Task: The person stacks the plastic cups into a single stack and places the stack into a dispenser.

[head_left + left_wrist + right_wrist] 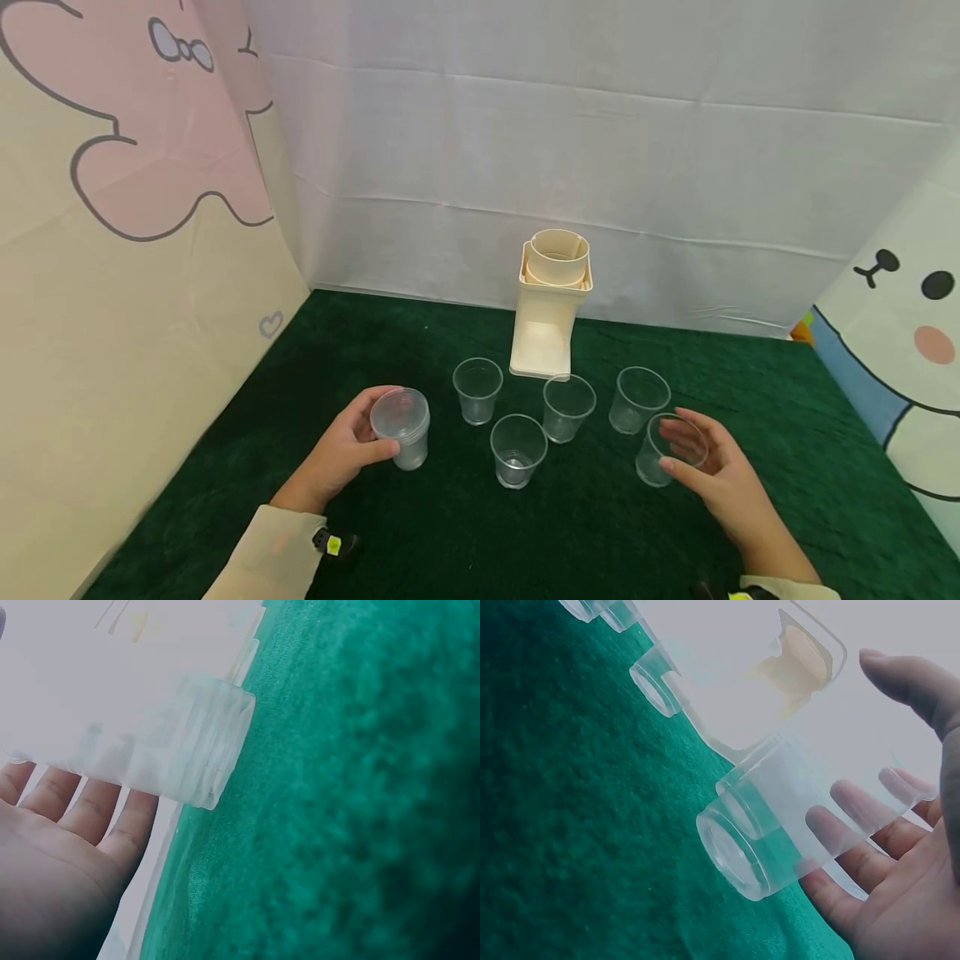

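A stack of nested clear plastic cups (409, 433) is gripped by my left hand (347, 446), thumb on the near side and fingers behind. In the left wrist view the stacked bases of the cups (214, 750) show, with the fingers along their side. My right hand (716, 475) holds a single clear plastic cup (651, 467), its thumb at the rim and its fingers round the far side. The right wrist view shows this cup (739, 859) tilted in the picture, fingertips seen through its wall. Another clear cup (637, 402) stands just behind it.
Three more clear cups stand upright in the middle: one at left (477, 392), one in front (517, 454), one behind (567, 408). A cream stand with a round tube top (543, 325) is at the back. Dark green cloth (465, 542) covers the table; white curtain (600, 150) hangs behind.
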Available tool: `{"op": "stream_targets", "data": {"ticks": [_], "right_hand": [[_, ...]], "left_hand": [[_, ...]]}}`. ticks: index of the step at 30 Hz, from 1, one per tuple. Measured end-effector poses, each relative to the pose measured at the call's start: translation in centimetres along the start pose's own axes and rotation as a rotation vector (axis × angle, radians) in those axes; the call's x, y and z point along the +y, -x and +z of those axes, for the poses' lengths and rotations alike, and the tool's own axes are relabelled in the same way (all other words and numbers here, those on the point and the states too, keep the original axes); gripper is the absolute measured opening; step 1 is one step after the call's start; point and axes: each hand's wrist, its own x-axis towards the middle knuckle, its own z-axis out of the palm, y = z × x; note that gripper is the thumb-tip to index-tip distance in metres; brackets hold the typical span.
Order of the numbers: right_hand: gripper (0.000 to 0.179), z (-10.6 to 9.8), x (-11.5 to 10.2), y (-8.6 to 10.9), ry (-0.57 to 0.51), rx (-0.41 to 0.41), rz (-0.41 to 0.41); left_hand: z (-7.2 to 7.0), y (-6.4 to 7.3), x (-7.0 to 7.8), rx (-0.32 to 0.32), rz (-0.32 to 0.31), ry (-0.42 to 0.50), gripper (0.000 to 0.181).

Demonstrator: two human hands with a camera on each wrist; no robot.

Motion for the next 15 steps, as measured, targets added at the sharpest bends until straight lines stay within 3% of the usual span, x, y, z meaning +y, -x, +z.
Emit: {"op": "stream_targets", "data": {"ticks": [7, 15], "right_hand": [[0.066, 0.02, 0.08, 0.05, -0.013, 0.006, -0.014], [0.064, 0.01, -0.33, 0.14, -0.007, 0.009, -0.024]], "left_hand": [[-0.06, -0.02, 0.23, 0.004, -0.043, -0.056, 0.064], [-0.28, -0.16, 0.34, -0.008, -0.050, -0.099, 0.062]]}}
